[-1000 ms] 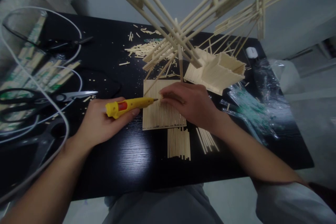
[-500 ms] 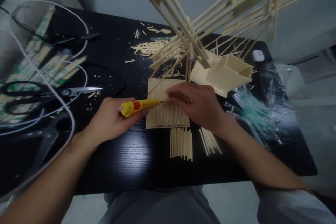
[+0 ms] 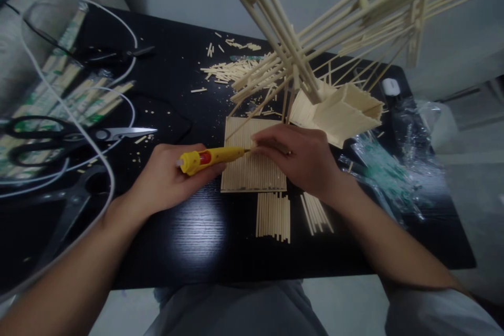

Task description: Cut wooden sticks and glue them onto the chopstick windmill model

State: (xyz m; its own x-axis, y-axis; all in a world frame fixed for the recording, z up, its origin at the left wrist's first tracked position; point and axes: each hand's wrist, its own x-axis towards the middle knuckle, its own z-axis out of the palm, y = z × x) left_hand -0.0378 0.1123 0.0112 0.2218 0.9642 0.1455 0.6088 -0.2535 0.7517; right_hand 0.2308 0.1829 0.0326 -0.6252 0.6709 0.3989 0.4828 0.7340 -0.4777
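My left hand (image 3: 169,176) is wrapped round a yellow hot glue gun (image 3: 214,156) with a red part on its side. Its nozzle points right, up to the fingertips of my right hand (image 3: 309,160). Those fingers are pinched together on a short wooden stick (image 3: 290,153), of which only an end shows. Both hands are over a square panel of wooden sticks (image 3: 254,176) laid side by side on the black table. Just below the panel lies a row of cut sticks (image 3: 273,218), with a smaller group of sticks (image 3: 317,214) to its right.
A tall stick framework (image 3: 299,71) rises over the table's far side, beside a box-like stick piece (image 3: 346,115). Loose stick pieces (image 3: 224,71) lie behind the panel. Scissors (image 3: 106,135), a white cable (image 3: 63,100) and bagged sticks (image 3: 47,100) are left; plastic wrapping (image 3: 389,168) is right.
The view has shifted slightly, so the table's things appear a little further right. Both hands keep their grips, and the glue gun's nozzle stays by the right fingertips.
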